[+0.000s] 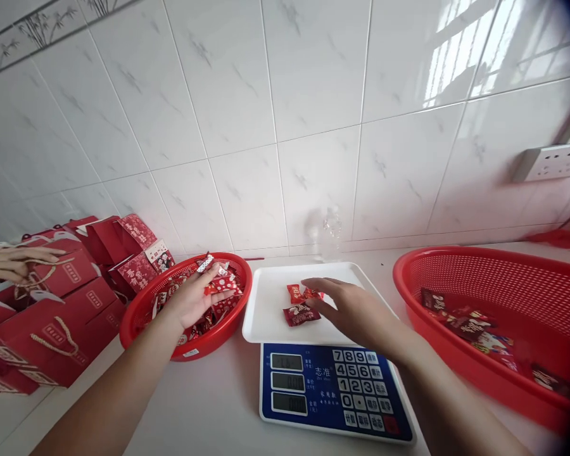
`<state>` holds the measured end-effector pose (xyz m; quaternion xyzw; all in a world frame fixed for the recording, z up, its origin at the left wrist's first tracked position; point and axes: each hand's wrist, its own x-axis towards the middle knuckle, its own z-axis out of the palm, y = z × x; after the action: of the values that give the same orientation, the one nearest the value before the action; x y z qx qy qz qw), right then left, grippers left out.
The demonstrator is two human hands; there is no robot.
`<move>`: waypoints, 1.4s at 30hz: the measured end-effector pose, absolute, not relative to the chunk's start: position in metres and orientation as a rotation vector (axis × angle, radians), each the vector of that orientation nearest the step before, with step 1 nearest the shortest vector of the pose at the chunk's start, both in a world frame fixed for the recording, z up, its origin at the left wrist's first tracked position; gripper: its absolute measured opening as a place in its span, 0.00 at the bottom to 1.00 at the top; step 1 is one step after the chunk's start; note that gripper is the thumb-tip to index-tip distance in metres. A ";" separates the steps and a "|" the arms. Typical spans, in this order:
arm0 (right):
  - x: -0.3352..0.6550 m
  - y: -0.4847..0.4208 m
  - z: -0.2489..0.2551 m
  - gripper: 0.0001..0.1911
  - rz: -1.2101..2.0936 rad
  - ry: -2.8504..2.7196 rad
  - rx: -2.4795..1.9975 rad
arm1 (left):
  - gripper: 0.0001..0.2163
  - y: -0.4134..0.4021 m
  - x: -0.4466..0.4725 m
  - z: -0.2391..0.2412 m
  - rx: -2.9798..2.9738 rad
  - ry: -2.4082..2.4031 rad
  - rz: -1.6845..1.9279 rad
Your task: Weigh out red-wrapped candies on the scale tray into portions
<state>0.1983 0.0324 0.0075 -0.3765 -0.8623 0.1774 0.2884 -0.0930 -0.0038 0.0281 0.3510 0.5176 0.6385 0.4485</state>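
Observation:
My left hand (194,297) reaches over the left red basket (183,351), thumb and fingers around a red-and-white dotted wrapped candy (227,285). Beyond the thumb shows a white dotted packet (205,263). Wrapped candies fill much of that basket. My right hand (346,310) is low over the white scale tray (266,278), thumb and fingers apart beside a small group of candies. A red candy (294,292) and a dark red candy (301,315) lie there; another red one is partly hidden by the fingers. The blue scale panel (323,392) sits in front.
Red gift bags (71,310) with rope handles crowd the left side, where another person's hand (19,263) touches them. A larger red basket (494,266) with several candies stands at right. Behind the tray is a clear plastic bottle (331,234), near the tiled wall (247,190).

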 end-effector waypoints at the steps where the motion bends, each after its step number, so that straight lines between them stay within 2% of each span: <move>1: 0.194 0.029 0.008 0.15 0.517 -2.284 -0.958 | 0.05 -0.004 -0.077 0.028 0.851 1.208 1.584; 6: 0.177 0.019 0.006 0.14 0.749 -2.151 -0.756 | 0.13 -0.004 -0.001 0.017 0.964 0.939 1.470; 13: 0.187 0.028 0.012 0.06 0.655 -1.956 -0.954 | 0.18 0.013 0.038 0.012 0.998 0.872 1.554; 17: 0.220 0.041 0.019 0.09 0.715 -1.927 -1.104 | 0.18 0.020 0.019 0.011 1.004 0.938 1.713; 22: 0.246 0.056 0.013 0.11 0.749 -2.253 -1.336 | 0.19 0.021 -0.004 0.008 0.920 1.041 1.692; 28: 0.226 0.068 -0.009 0.20 0.482 -2.282 -1.417 | 0.19 0.020 -0.002 0.010 0.970 1.023 1.632; 31: 0.220 0.064 -0.004 0.20 0.421 -2.147 -1.388 | 0.18 0.020 0.004 0.007 1.058 1.019 1.566; 38: 0.195 0.032 0.012 0.14 0.943 -1.974 -0.866 | 0.16 0.013 0.027 -0.007 1.516 1.103 1.322; 42: 0.188 0.035 0.007 0.10 0.923 -1.930 -0.902 | 0.15 0.012 0.032 -0.010 1.572 1.168 1.260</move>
<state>0.1879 0.0346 0.0066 -0.3565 -0.7623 0.3647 0.3985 0.0316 0.0120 -0.0100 0.6202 0.4606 0.4968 0.3953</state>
